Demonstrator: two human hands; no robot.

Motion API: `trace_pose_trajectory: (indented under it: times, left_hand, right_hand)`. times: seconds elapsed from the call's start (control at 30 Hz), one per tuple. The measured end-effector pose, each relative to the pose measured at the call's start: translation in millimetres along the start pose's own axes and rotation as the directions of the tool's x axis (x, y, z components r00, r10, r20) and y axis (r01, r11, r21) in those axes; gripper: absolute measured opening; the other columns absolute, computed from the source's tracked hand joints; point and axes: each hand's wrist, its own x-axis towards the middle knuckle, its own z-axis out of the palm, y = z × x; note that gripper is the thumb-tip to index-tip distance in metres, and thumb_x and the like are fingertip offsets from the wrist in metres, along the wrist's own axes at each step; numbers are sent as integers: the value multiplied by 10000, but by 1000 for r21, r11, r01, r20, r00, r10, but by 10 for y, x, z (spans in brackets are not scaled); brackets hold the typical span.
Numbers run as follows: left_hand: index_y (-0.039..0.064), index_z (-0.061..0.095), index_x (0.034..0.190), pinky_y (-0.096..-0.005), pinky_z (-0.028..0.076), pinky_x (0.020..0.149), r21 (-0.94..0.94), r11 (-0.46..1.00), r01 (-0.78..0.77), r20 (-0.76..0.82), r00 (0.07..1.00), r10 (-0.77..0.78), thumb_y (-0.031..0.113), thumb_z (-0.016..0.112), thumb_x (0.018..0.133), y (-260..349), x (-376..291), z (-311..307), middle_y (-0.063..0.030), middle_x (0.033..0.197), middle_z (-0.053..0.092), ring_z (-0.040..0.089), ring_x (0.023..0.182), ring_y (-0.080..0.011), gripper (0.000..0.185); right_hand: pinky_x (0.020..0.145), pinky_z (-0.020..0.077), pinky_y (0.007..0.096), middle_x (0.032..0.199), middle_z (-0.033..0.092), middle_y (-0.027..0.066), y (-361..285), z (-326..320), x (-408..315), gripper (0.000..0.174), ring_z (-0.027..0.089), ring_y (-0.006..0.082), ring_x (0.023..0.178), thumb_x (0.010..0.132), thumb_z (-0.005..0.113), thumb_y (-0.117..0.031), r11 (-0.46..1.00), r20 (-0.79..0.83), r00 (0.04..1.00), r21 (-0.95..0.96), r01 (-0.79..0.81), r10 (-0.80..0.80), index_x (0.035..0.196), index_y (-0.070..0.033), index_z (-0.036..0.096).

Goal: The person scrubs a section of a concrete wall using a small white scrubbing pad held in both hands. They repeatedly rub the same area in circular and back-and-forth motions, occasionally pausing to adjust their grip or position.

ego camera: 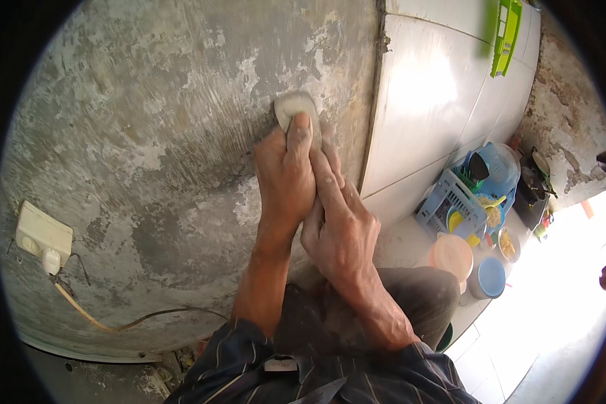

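Note:
Both my hands press one pale, rounded flat tool (297,103), its exact kind unclear, against a rough grey plastered wall (182,126). My left hand (288,177) grips it with the thumb lying along its face. From the right, my right hand (341,217) closes in beside the left, its fingers along the tool's right edge and partly hidden. Pale dust coats the fingers of both hands. Scraped streaks and lighter patches mark the wall around the tool.
White tiles (424,101) adjoin the plaster at right, with a green plastic rack (506,38) on them. A blue dish basket (452,202), a pink-lidded container (452,256) and a blue tub (490,278) stand on the counter. A wall socket (43,232) with plug and cable (106,327) is at left.

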Motion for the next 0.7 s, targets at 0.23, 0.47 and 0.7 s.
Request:
trace_pose_trajectory:
  times: [0.23, 0.47, 0.7]
  left_hand:
    - [-95, 726, 1075, -290, 494, 478, -32, 999, -12, -16, 1000, 11, 365, 516, 1191, 34, -63, -4, -99, 644, 665, 607, 482, -153, 518]
    - [-75, 727, 1042, -292, 496, 475, 68, 997, -45, -4, 999, 46, 350, 502, 1195, 66, -64, 0, -96, 652, 665, 612, 494, -143, 505]
    - [-68, 724, 1065, -288, 501, 486, 161, 986, 48, 8, 999, -50, 328, 485, 1200, 62, -38, -30, -88, 661, 665, 604, 499, -134, 482]
  right_hand:
    - [939, 665, 464, 1535, 662, 210, -19, -18, -37, 666, 747, 395, 1244, 914, 632, 98, 999, 55, 998, -25, -42, 44, 1552, -95, 635]
    - [908, 665, 445, 1550, 652, 201, -10, 3, -20, 660, 756, 378, 1224, 925, 638, 82, 999, 45, 999, -48, -4, 6, 1563, -85, 617]
    - [935, 658, 447, 1567, 641, 193, -27, -7, -31, 664, 749, 388, 1240, 922, 628, 91, 1000, 23, 1000, -7, 4, -4, 1565, -72, 612]
